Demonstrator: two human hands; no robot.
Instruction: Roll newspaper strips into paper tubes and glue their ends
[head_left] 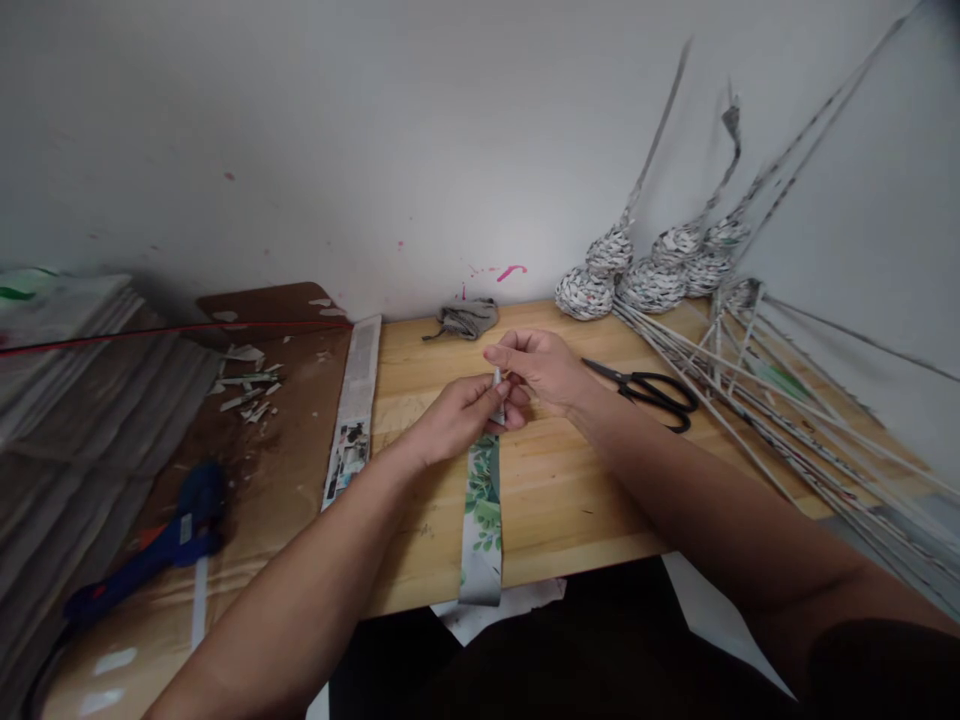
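Observation:
A strip of printed paper [482,510] with green leaves hangs from my hands over the front part of the wooden board. Its top end is rolled or folded to a narrow point. My left hand [474,408] is closed, pinching that end between thumb and fingers. My right hand [541,368] is closed right against it, fingers bent around the paper's tip; the exact grip of its fingertips is partly hidden. To the right of my right hand lie black-handled scissors [637,385], slightly opened.
Woven paper gourd shapes [585,292] and long paper sticks [780,435] stand and lie at right. A grey pouch [469,318] sits by the wall. Leftward are a folded newspaper strip [356,400], paper scraps [251,385], a blue glue gun [187,525] and stacked paper [90,400].

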